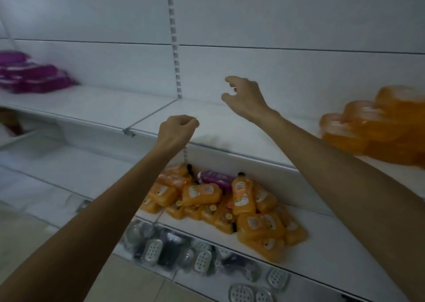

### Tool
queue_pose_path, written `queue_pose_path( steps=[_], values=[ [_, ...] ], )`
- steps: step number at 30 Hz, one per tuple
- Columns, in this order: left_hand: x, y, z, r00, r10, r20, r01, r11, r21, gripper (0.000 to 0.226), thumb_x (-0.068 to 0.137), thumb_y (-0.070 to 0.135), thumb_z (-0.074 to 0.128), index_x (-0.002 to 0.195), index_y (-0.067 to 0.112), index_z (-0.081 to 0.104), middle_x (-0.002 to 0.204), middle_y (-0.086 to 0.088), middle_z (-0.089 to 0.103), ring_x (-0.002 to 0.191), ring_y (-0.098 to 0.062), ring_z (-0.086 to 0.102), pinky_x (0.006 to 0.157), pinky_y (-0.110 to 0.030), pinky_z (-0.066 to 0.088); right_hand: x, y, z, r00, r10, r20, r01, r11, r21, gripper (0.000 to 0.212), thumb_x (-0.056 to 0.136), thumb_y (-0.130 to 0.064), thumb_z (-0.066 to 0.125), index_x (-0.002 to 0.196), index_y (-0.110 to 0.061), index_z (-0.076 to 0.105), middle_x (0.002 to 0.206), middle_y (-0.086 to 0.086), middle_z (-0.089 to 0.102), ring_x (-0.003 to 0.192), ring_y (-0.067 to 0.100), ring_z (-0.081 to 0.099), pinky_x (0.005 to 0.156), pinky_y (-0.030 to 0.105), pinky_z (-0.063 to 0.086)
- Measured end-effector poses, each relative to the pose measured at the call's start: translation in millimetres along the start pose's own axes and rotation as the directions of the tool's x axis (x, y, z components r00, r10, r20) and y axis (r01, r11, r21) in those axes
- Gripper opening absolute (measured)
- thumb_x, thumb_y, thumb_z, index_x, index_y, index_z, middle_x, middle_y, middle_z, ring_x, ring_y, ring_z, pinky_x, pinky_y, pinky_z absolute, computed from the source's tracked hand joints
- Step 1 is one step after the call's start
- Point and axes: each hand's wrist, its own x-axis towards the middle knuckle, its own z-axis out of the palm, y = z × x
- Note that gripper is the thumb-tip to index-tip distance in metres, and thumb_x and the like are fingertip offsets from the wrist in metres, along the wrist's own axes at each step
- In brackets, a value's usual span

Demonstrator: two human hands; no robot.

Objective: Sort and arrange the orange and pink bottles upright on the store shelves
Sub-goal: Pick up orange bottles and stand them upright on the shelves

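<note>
White store shelving, dimly lit. At the upper shelf [92,108]: left hand [177,131] balled, empty; right hand [243,99] loosely clawed, fingers parted, empty. Beneath it: heaped orange bottles [218,205] lying flat, one pink bottle [213,178] atop. On its left end, blurred pink stack [27,76]; right end, orange stack [372,126].

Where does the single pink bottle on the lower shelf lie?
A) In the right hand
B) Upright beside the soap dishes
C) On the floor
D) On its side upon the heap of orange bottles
D: the pink bottle lies on its side at the back of the heap of orange bottles, resting upon them.
</note>
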Motion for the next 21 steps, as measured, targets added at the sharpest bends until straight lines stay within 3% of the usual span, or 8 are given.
queue_pose_path(
  steps=[7, 11, 14, 17, 21],
  values=[
    [-26, -93, -77, 0.996, -0.054, -0.066, 0.058, 0.997, 0.056, 0.030, 0.092, 0.024, 0.051, 0.117, 0.014, 0.064, 0.116, -0.001, 0.063, 0.097, -0.007, 0.049, 0.082, -0.021, 0.035, -17, -81, 105, 0.992, -0.096, 0.083, 0.087, 0.990, 0.109, 0.051, 0.089, -0.017, 0.056, 0.137, -0.008, 0.043, 0.132, 0.011, 0.052, 0.119, 0.024, 0.050, 0.099, 0.036, 0.043],
    [-44, -146, -110, 0.988, -0.128, -0.083, 0.136, 0.986, 0.094, 0.033, 0.092, 0.026, 0.052, 0.121, 0.014, 0.061, 0.122, -0.006, 0.062, 0.099, -0.017, 0.057, 0.084, -0.029, 0.046, -33, -118, 162, 0.982, -0.161, 0.094, 0.143, 0.974, 0.175, 0.047, 0.088, -0.014, 0.057, 0.133, -0.007, 0.045, 0.123, 0.009, 0.055, 0.111, 0.022, 0.052, 0.096, 0.036, 0.044],
    [-52, -180, -131, 0.976, -0.191, -0.103, 0.202, 0.973, 0.108, 0.034, 0.092, 0.026, 0.051, 0.122, 0.013, 0.061, 0.122, -0.006, 0.062, 0.099, -0.015, 0.056, 0.080, -0.024, 0.040, -47, -132, 203, 0.970, -0.197, 0.142, 0.165, 0.964, 0.208, 0.041, 0.086, -0.012, 0.057, 0.127, -0.008, 0.050, 0.113, 0.006, 0.056, 0.103, 0.020, 0.052, 0.092, 0.039, 0.046],
    [-58, -210, -142, 0.964, -0.242, -0.109, 0.255, 0.960, 0.119, 0.033, 0.092, 0.026, 0.051, 0.120, 0.012, 0.061, 0.117, -0.004, 0.064, 0.089, -0.010, 0.053, 0.076, -0.023, 0.037, -58, -132, 240, 0.958, -0.170, 0.233, 0.125, 0.973, 0.196, 0.041, 0.086, -0.013, 0.057, 0.127, -0.009, 0.051, 0.112, 0.005, 0.055, 0.102, 0.018, 0.051, 0.091, 0.037, 0.046],
    [-62, -250, -144, 0.943, -0.309, -0.127, 0.321, 0.942, 0.094, 0.033, 0.091, 0.028, 0.053, 0.118, 0.010, 0.062, 0.117, -0.006, 0.065, 0.098, -0.016, 0.057, 0.086, -0.031, 0.047, -63, -115, 285, 0.935, -0.082, 0.345, 0.020, 0.984, 0.179, 0.040, 0.087, -0.014, 0.058, 0.126, -0.009, 0.052, 0.116, 0.007, 0.058, 0.106, 0.021, 0.054, 0.092, 0.037, 0.047]
  ],
)
